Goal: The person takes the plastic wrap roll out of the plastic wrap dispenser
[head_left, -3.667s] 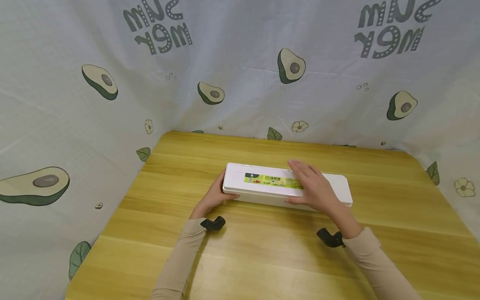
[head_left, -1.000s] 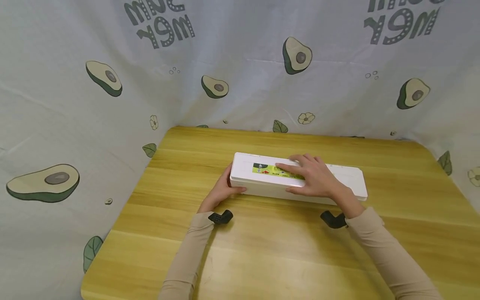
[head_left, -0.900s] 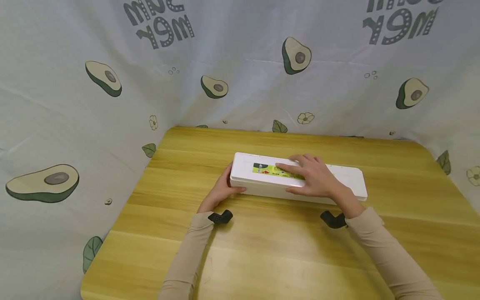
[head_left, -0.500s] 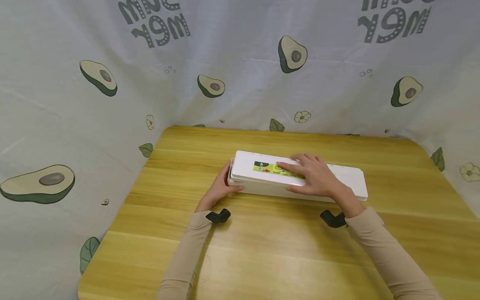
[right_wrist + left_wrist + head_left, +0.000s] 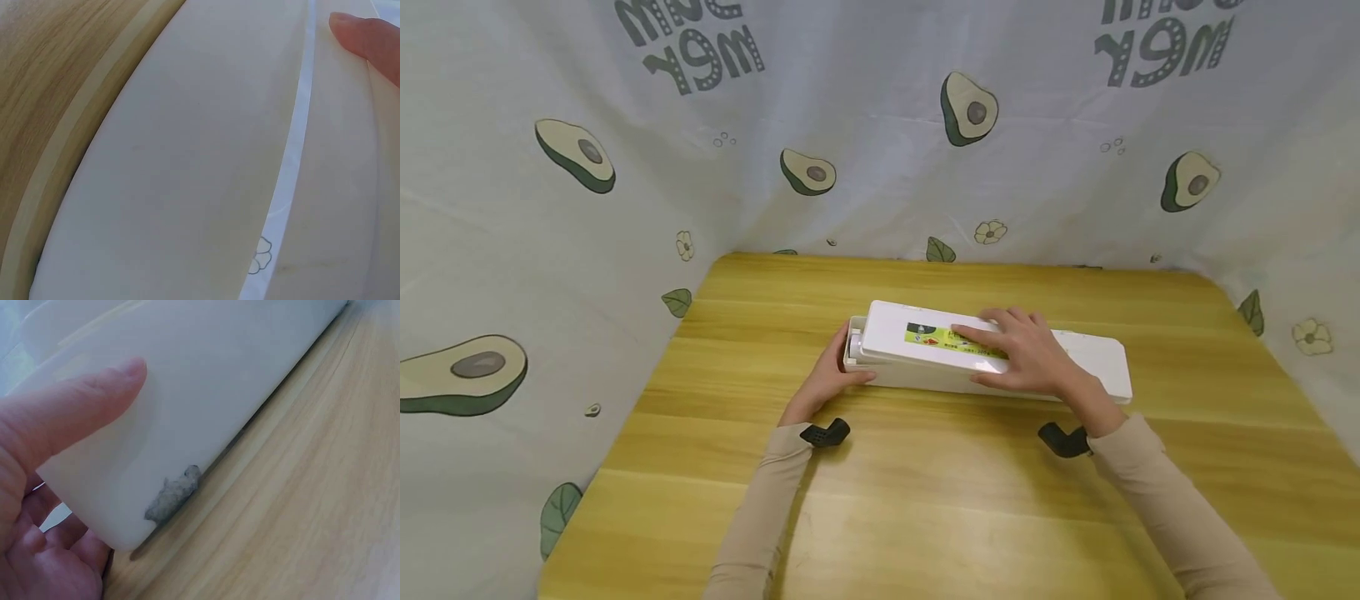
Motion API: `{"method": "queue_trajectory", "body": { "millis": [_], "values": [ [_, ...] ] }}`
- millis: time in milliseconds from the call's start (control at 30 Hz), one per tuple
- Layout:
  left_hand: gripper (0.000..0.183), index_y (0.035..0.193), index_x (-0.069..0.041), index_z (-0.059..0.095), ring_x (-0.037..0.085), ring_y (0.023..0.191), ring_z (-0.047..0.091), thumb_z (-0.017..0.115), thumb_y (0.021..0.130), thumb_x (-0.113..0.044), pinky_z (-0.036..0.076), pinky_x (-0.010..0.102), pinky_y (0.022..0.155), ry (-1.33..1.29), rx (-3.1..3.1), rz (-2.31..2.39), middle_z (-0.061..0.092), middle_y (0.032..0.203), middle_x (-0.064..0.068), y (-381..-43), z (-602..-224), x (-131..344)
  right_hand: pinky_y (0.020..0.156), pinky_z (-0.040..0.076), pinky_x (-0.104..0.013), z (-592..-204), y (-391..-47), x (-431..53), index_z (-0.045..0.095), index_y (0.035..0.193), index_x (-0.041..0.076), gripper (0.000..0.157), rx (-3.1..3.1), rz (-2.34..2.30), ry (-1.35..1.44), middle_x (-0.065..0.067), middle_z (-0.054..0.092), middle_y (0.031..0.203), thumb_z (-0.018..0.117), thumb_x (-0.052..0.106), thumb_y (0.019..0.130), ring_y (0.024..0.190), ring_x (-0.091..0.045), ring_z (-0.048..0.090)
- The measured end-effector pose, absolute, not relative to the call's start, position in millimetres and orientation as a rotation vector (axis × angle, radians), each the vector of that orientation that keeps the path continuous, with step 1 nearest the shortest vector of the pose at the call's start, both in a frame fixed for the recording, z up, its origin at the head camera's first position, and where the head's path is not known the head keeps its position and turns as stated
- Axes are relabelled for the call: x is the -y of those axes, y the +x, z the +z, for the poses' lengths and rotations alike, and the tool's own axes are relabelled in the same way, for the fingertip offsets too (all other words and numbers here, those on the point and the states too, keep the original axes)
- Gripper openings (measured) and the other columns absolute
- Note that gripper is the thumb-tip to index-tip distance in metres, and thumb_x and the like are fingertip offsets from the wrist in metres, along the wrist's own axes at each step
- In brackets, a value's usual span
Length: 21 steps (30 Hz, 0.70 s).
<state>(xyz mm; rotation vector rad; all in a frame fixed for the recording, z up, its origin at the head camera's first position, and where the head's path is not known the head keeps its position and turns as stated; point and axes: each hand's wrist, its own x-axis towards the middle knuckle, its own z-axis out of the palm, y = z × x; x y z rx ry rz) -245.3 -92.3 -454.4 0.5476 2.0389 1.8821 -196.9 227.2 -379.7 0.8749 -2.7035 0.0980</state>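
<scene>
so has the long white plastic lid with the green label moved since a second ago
Yes: it moved right. Against the far left corner of the yellow-brown wooden table, the lid sits farther right, uncovering the white plastic box's left end.

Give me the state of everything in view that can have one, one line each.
White box: uncovered at its left end.
Lid: partly off the box.
Label: partly covered by the right hand.
Left hand: gripping the box's left end.
Right hand: holding the lid across its width.
Printed cloth: hanging behind the table.
</scene>
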Motion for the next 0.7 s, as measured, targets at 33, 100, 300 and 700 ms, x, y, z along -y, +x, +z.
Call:
{"method": "queue_trajectory", "body": {
  "millis": [33, 100, 300, 700],
  "values": [
    [0.098, 0.152, -0.012, 0.008, 0.033, 0.134, 0.034, 0.070, 0.078, 0.005, 0.031, 0.045, 0.111, 0.543, -2.035, 1.882, 0.027, 0.152, 0.016, -244.2, -452.5, 92.9, 0.078, 0.037, -0.047, -380.0, -196.0, -227.4, 0.049, 0.136, 0.032, 0.071, 2.700, 0.101, 0.873, -0.016, 0.055, 0.127, 0.071, 0.052, 0.071, 0.110, -0.034, 0.050],
    [0.098, 0.152, -0.013, 0.008, 0.032, 0.133, 0.036, 0.069, 0.078, 0.005, 0.034, 0.043, 0.109, 0.557, -2.039, 1.875, 0.029, 0.151, 0.016, -245.2, -455.3, 93.3, 0.076, 0.037, -0.046, -381.0, -194.1, -228.2, 0.049, 0.136, 0.033, 0.072, 2.694, 0.105, 0.871, -0.016, 0.055, 0.127, 0.071, 0.052, 0.070, 0.109, -0.034, 0.050],
    [0.099, 0.152, -0.018, 0.008, 0.028, 0.129, 0.039, 0.070, 0.078, 0.003, 0.041, 0.034, 0.103, 0.580, -2.055, 1.886, 0.031, 0.150, 0.012, -254.2, -473.1, 92.5, 0.074, 0.038, -0.046, -382.3, -192.6, -233.5, 0.048, 0.136, 0.032, 0.073, 2.683, 0.084, 0.857, -0.016, 0.056, 0.126, 0.072, 0.052, 0.070, 0.109, -0.034, 0.051],
    [0.100, 0.152, -0.021, 0.008, 0.027, 0.126, 0.040, 0.071, 0.078, 0.001, 0.041, 0.031, 0.101, 0.553, -2.074, 1.881, 0.032, 0.149, 0.010, -254.4, -474.4, 90.5, 0.074, 0.039, -0.046, -381.5, -188.7, -245.2, 0.049, 0.135, 0.031, 0.073, 2.675, 0.083, 0.841, -0.017, 0.056, 0.124, 0.073, 0.051, 0.069, 0.108, -0.035, 0.052]
  ]
}}
